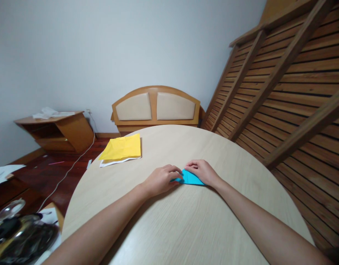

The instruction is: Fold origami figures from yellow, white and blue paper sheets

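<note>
A bright blue piece of folded paper [191, 179], roughly triangular, lies on the pale round wooden table [169, 228]. Its left corner is between the thumb and fingers of my left hand [161, 179]. From the right, my right hand [204, 172] is closed over the paper's upper right side, with the fingers bent together near its top. Both hands hide parts of the paper's edges, and the layers of its folds are hard to make out.
Yellow paper [122, 146] rests on a white sheet [107, 163] at the table's far left. Dark slatted wood [296, 110] leans along the right. Beyond the table stands a padded headboard [155, 88]. A low cabinet [75, 134] and a clutter of bags [28, 239] are at left.
</note>
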### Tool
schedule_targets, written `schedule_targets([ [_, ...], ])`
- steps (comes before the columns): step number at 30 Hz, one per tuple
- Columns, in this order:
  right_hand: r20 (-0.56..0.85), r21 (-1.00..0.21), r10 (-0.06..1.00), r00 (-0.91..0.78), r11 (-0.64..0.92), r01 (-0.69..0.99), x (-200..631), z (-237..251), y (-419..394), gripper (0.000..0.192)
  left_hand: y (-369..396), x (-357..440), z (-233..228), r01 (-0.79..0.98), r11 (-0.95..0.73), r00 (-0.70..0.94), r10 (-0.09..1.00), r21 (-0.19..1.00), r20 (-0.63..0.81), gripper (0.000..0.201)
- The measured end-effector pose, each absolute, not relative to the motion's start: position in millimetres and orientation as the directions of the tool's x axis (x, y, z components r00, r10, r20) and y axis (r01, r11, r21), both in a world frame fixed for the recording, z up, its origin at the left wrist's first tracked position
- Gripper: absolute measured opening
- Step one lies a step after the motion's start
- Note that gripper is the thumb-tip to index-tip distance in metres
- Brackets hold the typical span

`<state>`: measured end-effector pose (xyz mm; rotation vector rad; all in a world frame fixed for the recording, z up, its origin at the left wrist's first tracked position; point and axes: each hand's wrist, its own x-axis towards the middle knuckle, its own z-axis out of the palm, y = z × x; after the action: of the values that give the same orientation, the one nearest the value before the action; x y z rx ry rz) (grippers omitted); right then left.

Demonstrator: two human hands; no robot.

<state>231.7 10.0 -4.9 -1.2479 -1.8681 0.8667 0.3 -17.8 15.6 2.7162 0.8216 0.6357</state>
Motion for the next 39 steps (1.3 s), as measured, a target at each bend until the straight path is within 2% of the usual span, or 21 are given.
schedule_targets([
  [3, 0.231, -0.786, 0.929, -0.288, 0.353, 0.507, 231, -5, 9, 0.027, -19, 5, 11, 0.453, -0.857, 0.81, 0.511, 0.246, 0.287, 0.029],
  [10, 0.267, -0.707, 0.915, -0.302, 0.399, 0.584, 230, -2, 7, 0.022, -20, 9, 10, 0.427, -0.882, 0.836, 0.469, 0.197, 0.287, 0.027],
  [17, 0.231, -0.695, 0.893, -0.386, 0.429, 0.577, 231, -4, 10, 0.019, -21, 8, 15, 0.378, -0.897, 0.846, 0.435, 0.227, 0.308, 0.025],
  [22, 0.281, -0.639, 0.88, -0.382, 0.469, 0.61, 234, -9, 13, 0.019, -15, 6, 11, 0.387, -0.89, 0.843, 0.447, 0.241, 0.299, 0.028],
  [31, 0.256, -0.645, 0.888, -0.382, 0.451, 0.617, 239, -10, 16, 0.019, -5, 3, 3, 0.359, -0.896, 0.852, 0.429, 0.263, 0.299, 0.031],
  [35, 0.279, -0.518, 0.866, -0.415, 0.5, 0.694, 240, -1, 10, 0.018, -4, 2, 5, 0.361, -0.895, 0.856, 0.43, 0.264, 0.288, 0.032],
  [39, 0.338, -0.344, 0.782, -0.523, 0.62, 0.705, 240, 17, -4, 0.014, -1, 2, 5, 0.338, -0.897, 0.86, 0.418, 0.286, 0.294, 0.035],
])
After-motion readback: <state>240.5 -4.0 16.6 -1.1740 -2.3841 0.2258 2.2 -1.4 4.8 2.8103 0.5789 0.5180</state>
